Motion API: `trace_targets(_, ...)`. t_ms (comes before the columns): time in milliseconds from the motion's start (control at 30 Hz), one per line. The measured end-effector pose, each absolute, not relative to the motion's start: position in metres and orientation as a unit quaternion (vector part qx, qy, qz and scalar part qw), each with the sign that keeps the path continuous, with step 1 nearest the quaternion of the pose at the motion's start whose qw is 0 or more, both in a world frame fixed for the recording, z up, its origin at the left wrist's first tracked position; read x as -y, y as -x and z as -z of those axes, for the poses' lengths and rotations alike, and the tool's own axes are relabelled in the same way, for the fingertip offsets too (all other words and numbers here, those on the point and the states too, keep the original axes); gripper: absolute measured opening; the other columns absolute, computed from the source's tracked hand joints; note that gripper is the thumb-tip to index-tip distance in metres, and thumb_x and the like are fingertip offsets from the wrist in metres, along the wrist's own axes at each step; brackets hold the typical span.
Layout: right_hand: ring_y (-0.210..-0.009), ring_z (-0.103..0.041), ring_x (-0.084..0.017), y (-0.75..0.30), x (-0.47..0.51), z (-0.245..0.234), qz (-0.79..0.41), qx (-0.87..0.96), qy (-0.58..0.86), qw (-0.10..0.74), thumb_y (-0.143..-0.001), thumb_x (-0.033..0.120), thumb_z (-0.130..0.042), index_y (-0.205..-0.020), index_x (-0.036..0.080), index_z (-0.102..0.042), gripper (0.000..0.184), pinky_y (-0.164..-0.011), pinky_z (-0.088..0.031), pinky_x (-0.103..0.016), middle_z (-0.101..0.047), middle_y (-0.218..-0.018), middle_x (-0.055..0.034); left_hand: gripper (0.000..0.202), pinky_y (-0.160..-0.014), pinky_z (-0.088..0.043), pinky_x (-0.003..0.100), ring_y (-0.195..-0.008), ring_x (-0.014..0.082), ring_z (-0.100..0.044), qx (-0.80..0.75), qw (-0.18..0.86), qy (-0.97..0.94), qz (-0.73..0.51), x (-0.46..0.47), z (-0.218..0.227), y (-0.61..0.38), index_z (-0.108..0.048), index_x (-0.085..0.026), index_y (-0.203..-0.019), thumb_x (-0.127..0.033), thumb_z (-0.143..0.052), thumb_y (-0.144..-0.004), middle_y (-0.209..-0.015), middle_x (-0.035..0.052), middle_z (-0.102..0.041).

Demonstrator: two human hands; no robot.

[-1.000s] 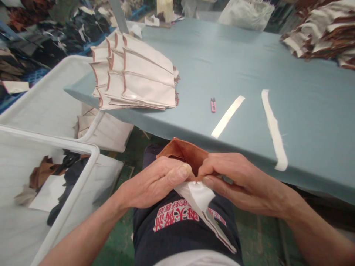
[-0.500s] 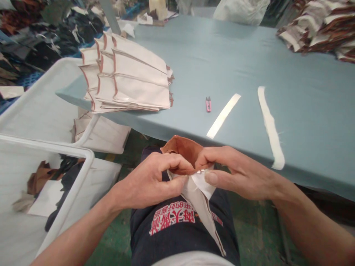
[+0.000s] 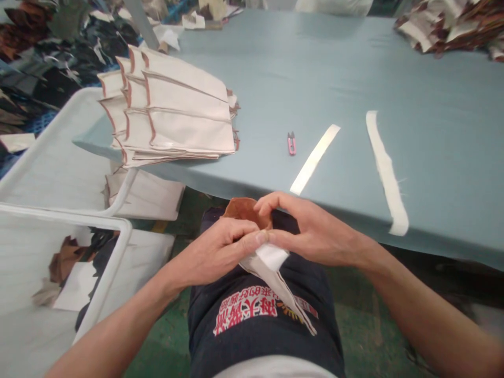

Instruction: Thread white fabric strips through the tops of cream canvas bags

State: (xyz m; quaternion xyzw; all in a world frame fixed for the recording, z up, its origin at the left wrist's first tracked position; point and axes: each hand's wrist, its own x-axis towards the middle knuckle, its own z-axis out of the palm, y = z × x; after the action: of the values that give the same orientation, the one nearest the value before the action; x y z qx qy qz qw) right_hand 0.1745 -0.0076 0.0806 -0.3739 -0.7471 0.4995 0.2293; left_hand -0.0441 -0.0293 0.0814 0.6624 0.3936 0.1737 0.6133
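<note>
Over my lap, I hold a cream sewn piece with a brown lining [image 3: 271, 258], its narrow end hanging down toward the right. My left hand [image 3: 224, 247] is closed on the rim, thumb on the cream outside and fingers curled behind. Right beside it, my right hand [image 3: 303, 226] has its thumb pressed to the rim, tip against the left thumb, while its bent forefinger arches over the brown lining. A white folded flap sticks out below the thumbs. The part of the rim under the thumbs is hidden.
On the blue-green table [image 3: 315, 68] lie a pile of similar cream pieces [image 3: 189, 105], pink thread snips [image 3: 291, 143], a short pale strip [image 3: 315, 160] and a longer one [image 3: 388, 173]. More pieces [image 3: 449, 26] lie far right. White bins [image 3: 126, 236] stand at left.
My right hand has shifted left along the rim until the thumbs meet, and its forefinger has lifted. The brown opening shows less, and the hanging end has swung up slightly.
</note>
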Motion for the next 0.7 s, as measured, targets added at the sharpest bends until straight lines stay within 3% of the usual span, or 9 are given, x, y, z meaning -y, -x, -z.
trace_targets(133, -0.108, -0.064, -0.020, -0.180, 0.026, -0.065, -0.545, 0.695, 0.363, 0.297, -0.096, 0.028, -0.058, -0.112, 0.020, -0.062, 0.019, -0.096, -0.048, -0.034, -0.070, -0.117, -0.0064, 0.041, -0.053, -0.027, 0.023, -0.060, 0.0096, -0.032, -0.435, 0.586, -0.649, -0.214, 0.033, -0.077, 0.048, -0.045, -0.018, -0.064, -0.037, -0.048, -0.100, -0.064, -0.0047, -0.036)
trace_targets(233, -0.106, -0.064, -0.021, -0.176, 0.038, -0.054, -0.531, 0.718, 0.336, 0.299, -0.089, 0.024, -0.068, -0.103, 0.020, -0.064, 0.015, -0.095, -0.048, -0.035, -0.071, -0.113, -0.0060, 0.039, -0.054, -0.030, 0.023, -0.059, 0.0098, -0.035, -0.433, 0.570, -0.658, -0.235, 0.033, -0.077, 0.050, -0.049, -0.017, -0.062, -0.031, -0.051, -0.099, -0.063, -0.0038, -0.041)
trace_targets(333, -0.097, -0.063, -0.019, -0.168, 0.041, -0.048, -0.499, 0.721, 0.330, 0.350, -0.092, 0.022, -0.066, -0.089, 0.021, -0.059, 0.007, -0.088, -0.048, -0.033, -0.070, -0.103, -0.0051, 0.040, -0.056, -0.034, 0.023, -0.062, 0.0116, -0.043, -0.444, 0.535, -0.673, -0.254, 0.034, -0.072, 0.049, -0.051, -0.017, -0.061, -0.030, -0.051, -0.098, -0.065, -0.0011, -0.049)
trace_targets(400, -0.089, -0.062, -0.018, -0.165, 0.042, -0.048, -0.474, 0.726, 0.338, 0.367, -0.094, 0.022, -0.063, -0.077, 0.022, -0.054, 0.019, -0.082, -0.047, -0.031, -0.069, -0.094, -0.0041, 0.039, -0.057, -0.036, 0.024, -0.064, 0.0127, -0.047, -0.460, 0.488, -0.687, -0.278, 0.035, -0.067, 0.048, -0.052, -0.017, -0.059, -0.028, -0.053, -0.097, -0.066, 0.0002, -0.052)
trace_targets(467, -0.074, -0.060, -0.015, -0.163, 0.045, -0.052, -0.467, 0.721, 0.385, 0.336, -0.095, 0.024, -0.061, -0.074, 0.022, -0.053, 0.022, -0.070, -0.045, -0.027, -0.067, -0.080, -0.0011, 0.039, -0.057, -0.035, 0.024, -0.064, 0.0124, -0.048, -0.475, 0.446, -0.694, -0.306, 0.037, -0.062, 0.047, -0.053, -0.017, -0.058, -0.025, -0.054, -0.096, -0.066, 0.0001, -0.052)
trace_targets(567, -0.050, -0.047, -0.011, -0.162, 0.056, -0.062, -0.502, 0.669, 0.491, 0.244, -0.095, 0.027, -0.057, -0.085, 0.022, -0.057, 0.012, -0.050, -0.032, -0.024, -0.058, -0.059, 0.0065, 0.039, -0.052, -0.032, 0.023, -0.057, 0.0097, -0.043, -0.496, 0.405, -0.686, -0.345, 0.039, -0.055, 0.045, -0.051, -0.016, -0.056, -0.023, -0.053, -0.095, -0.060, -0.0022, -0.048)
trace_targets(633, -0.045, -0.042, -0.011, -0.160, 0.068, -0.068, -0.519, 0.635, 0.539, 0.193, -0.095, 0.029, -0.055, -0.086, 0.023, -0.057, 0.011, -0.046, -0.027, -0.024, -0.052, -0.052, 0.0087, 0.037, -0.051, -0.030, 0.023, -0.053, 0.0082, -0.038, -0.509, 0.376, -0.683, -0.366, 0.037, -0.051, 0.047, -0.052, -0.016, -0.058, -0.022, -0.054, -0.094, -0.057, -0.0042, -0.045)
trace_targets(700, -0.046, -0.043, -0.011, -0.159, 0.082, -0.071, -0.532, 0.616, 0.560, 0.153, -0.096, 0.034, -0.052, -0.076, 0.023, -0.053, 0.023, -0.046, -0.027, -0.024, -0.051, -0.051, 0.0071, 0.034, -0.050, -0.030, 0.023, -0.051, 0.0076, -0.038, -0.511, 0.352, -0.686, -0.380, 0.033, -0.050, 0.052, -0.053, -0.016, -0.060, -0.022, -0.055, -0.093, -0.056, -0.0051, -0.045)
